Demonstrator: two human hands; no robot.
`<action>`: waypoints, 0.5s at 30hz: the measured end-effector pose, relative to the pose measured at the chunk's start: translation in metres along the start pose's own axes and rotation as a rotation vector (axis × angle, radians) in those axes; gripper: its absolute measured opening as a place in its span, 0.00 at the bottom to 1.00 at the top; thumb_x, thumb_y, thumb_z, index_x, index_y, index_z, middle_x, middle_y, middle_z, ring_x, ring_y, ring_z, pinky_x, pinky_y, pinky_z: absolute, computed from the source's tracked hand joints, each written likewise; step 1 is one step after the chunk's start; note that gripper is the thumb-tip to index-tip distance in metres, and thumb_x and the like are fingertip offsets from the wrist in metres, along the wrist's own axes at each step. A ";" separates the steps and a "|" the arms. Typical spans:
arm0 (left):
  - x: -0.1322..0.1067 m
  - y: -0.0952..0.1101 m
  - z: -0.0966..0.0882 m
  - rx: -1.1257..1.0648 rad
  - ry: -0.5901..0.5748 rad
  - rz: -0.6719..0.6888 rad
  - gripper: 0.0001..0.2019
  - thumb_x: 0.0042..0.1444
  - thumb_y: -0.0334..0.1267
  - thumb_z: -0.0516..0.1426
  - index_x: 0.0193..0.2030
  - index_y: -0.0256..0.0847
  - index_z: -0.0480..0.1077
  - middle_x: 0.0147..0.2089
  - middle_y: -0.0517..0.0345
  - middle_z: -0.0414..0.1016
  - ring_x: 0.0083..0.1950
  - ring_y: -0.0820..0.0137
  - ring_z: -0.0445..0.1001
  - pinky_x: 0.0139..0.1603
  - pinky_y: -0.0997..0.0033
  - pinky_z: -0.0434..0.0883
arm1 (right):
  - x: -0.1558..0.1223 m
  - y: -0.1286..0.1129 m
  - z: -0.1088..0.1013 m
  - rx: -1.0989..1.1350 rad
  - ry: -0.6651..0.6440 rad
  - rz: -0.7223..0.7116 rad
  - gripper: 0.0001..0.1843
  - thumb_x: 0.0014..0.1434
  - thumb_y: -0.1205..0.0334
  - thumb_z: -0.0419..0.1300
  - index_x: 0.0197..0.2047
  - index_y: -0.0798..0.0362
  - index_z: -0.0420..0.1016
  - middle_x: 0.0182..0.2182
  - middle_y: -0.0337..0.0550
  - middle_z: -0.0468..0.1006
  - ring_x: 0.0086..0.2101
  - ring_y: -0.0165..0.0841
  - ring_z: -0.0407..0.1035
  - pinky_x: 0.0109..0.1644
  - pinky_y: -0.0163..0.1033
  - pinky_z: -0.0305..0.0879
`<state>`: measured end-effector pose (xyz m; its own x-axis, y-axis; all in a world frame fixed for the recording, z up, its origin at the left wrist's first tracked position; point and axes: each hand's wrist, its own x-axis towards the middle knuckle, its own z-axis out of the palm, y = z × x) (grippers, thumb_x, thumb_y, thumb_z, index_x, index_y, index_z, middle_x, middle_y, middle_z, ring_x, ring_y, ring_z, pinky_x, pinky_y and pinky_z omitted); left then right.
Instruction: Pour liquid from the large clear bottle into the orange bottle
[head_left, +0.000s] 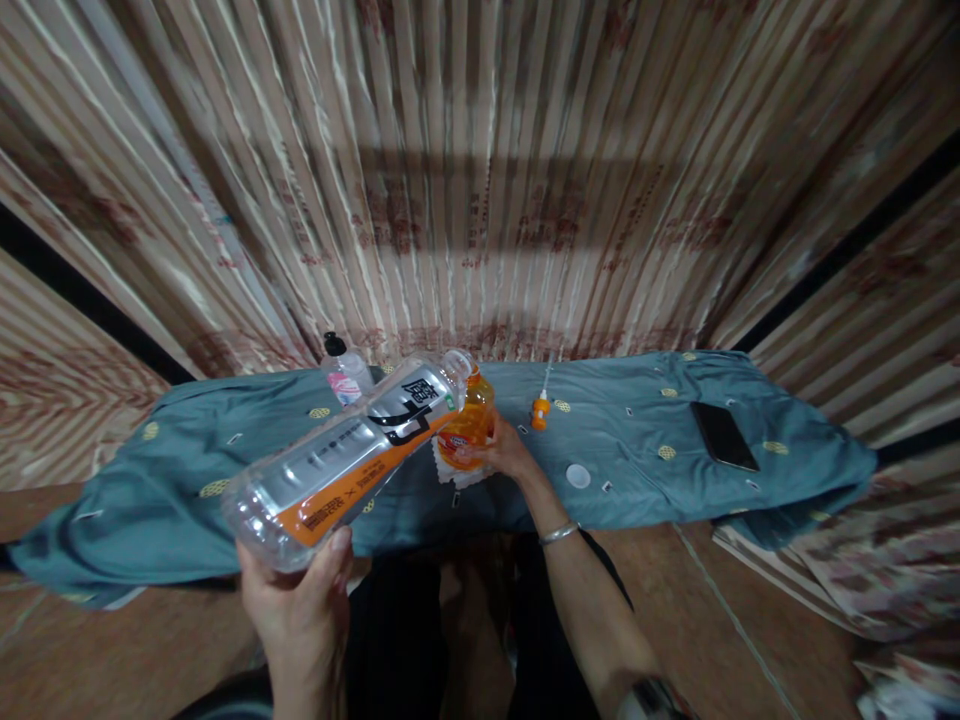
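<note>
My left hand [300, 600] grips the lower end of a large clear plastic bottle [345, 450] with a silver and orange label. That bottle is tilted, its uncapped mouth up against the top of an orange bottle [466, 430]. Whether liquid passes between them, I cannot tell. My right hand [506, 448] is closed around the right side of the orange bottle, which stands on a whitish cloth or tissue [457, 474]. Right of it lies an orange pump head [540, 412] with a clear tube. A round white cap [577, 475] rests nearer to me.
Blue-green patterned cloth [637, 430] covers the narrow table. A clear pump bottle [345, 372] with a black top stands at the back left. Toward the right lies a dark phone [724, 436]. Pleated curtains [480, 180] hang close behind the table.
</note>
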<state>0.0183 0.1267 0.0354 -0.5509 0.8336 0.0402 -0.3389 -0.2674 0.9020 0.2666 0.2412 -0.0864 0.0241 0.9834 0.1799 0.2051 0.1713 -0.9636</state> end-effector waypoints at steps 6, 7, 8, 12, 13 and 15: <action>0.001 0.003 0.005 0.017 0.078 -0.047 0.32 0.23 0.30 0.74 0.41 0.41 0.72 0.25 0.68 0.75 0.20 0.76 0.66 0.19 0.78 0.61 | 0.000 -0.001 0.000 0.021 -0.017 0.056 0.43 0.47 0.60 0.85 0.65 0.41 0.78 0.58 0.46 0.89 0.60 0.52 0.82 0.70 0.62 0.77; 0.001 0.004 0.006 0.015 0.076 -0.049 0.32 0.23 0.30 0.74 0.40 0.41 0.72 0.25 0.69 0.75 0.19 0.77 0.65 0.19 0.78 0.61 | 0.000 -0.001 0.000 0.019 -0.017 0.051 0.43 0.48 0.60 0.85 0.65 0.41 0.78 0.58 0.45 0.89 0.61 0.52 0.82 0.70 0.62 0.77; 0.001 0.004 0.006 0.013 0.072 -0.048 0.32 0.22 0.30 0.74 0.40 0.42 0.71 0.24 0.70 0.74 0.19 0.78 0.64 0.19 0.79 0.60 | 0.000 -0.001 0.001 0.019 -0.014 0.046 0.43 0.48 0.59 0.85 0.66 0.41 0.77 0.57 0.45 0.89 0.61 0.52 0.81 0.70 0.62 0.77; 0.001 0.004 0.006 0.015 0.047 -0.041 0.31 0.24 0.31 0.75 0.39 0.42 0.70 0.22 0.71 0.72 0.17 0.81 0.59 0.19 0.79 0.57 | 0.000 -0.001 0.001 0.029 0.000 0.041 0.44 0.48 0.57 0.86 0.66 0.42 0.77 0.56 0.45 0.89 0.59 0.51 0.82 0.68 0.60 0.78; 0.001 0.004 0.006 0.015 0.042 -0.036 0.31 0.24 0.31 0.75 0.40 0.42 0.70 0.22 0.71 0.72 0.17 0.81 0.58 0.19 0.79 0.57 | 0.000 -0.001 0.001 0.031 0.000 0.045 0.44 0.48 0.56 0.86 0.66 0.42 0.77 0.56 0.45 0.89 0.58 0.51 0.83 0.68 0.60 0.79; 0.001 0.004 0.006 0.018 0.025 -0.025 0.31 0.25 0.31 0.75 0.40 0.42 0.70 0.23 0.71 0.73 0.17 0.81 0.59 0.19 0.79 0.57 | 0.000 -0.001 0.000 0.036 0.005 0.052 0.45 0.46 0.56 0.86 0.65 0.43 0.78 0.56 0.46 0.89 0.58 0.51 0.83 0.67 0.60 0.79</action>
<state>0.0208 0.1293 0.0415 -0.5612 0.8276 0.0073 -0.3388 -0.2377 0.9103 0.2665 0.2413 -0.0850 0.0386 0.9907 0.1304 0.1683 0.1222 -0.9781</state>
